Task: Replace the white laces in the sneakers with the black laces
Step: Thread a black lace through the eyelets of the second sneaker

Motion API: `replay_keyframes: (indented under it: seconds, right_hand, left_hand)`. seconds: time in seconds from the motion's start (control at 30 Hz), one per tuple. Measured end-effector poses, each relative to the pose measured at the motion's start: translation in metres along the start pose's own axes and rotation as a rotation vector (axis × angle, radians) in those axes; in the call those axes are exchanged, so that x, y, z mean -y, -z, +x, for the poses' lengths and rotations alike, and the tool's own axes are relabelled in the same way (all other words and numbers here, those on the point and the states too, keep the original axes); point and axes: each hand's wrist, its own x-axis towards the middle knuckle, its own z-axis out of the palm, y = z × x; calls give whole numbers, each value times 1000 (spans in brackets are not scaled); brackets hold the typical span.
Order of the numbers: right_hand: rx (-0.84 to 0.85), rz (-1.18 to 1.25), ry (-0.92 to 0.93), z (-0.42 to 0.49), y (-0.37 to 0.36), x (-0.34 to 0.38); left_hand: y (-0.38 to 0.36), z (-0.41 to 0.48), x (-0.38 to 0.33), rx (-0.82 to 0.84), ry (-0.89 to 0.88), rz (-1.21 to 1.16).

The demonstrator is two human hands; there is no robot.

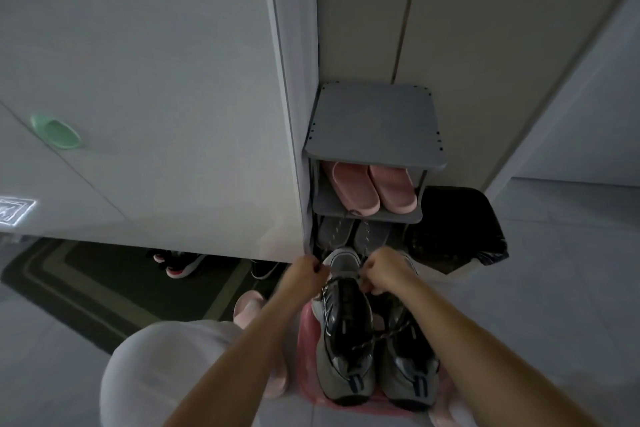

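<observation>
Sneaker (346, 319) lies between left hand (306, 270), right hand (384, 272) (both grip laces (337, 230)).

I'm pinching the lace (326, 289) at the far end of the left sneaker (346, 333) with my left hand (306, 270) and right hand (382, 274); the right sneaker (410, 360) is sitting beside it, in front of the rack (374, 125) holding pink slippers (374, 187).

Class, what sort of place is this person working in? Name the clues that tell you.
Probably a home entryway. A small grey shoe rack holds pink slippers, a dark doormat lies on the floor, and more shoes sit at the mat's far edge.
</observation>
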Motion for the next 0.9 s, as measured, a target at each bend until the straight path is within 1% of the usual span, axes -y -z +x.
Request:
replay_keyframes:
  seconds: [0.03, 0.1, 0.17, 0.3, 0.43, 0.5, 0.57, 0.67, 0.73, 0.83, 0.9]
  right_hand:
    - [-5, 5, -21, 2, -10, -6]
    - [-69, -24, 0, 4, -23, -11]
    - [-116, -60, 38, 2, -26, -10]
    - [-157, -11, 38, 4, -27, -10]
    - [-229, -13, 83, 7, -26, -13]
    - [-275, 35, 83, 8, -22, -13]
    - [-305, 138, 58, 10, -19, -14]
    - [-267, 198, 43, 12, -16, -14]
    - [-204, 140, 56, 13, -15, -14]
    - [-112, 4, 125, 10, -14, -12]
    - [-80, -50, 168, 7, -15, -12]
  left_hand:
    - [-7, -1, -2, 24, -8, 22]
    - [-19, -2, -3, 62, -14, 49]
    - [-27, -2, -4, 58, 0, 35]
    - [-35, -1, -3, 38, 25, -23]
    - [-36, 1, -1, 26, 7, -45]
    - [-36, 2, 0, 21, 19, -36]
    - [-38, 4, 1, 21, 41, -19]
    - [-42, 4, 0, 21, 49, 26]
    - [-40, 5, 1, -1, 37, 71]
    - [-30, 8, 6, -31, 14, 165]
    - [-24, 8, 10, 24, -2, 230]
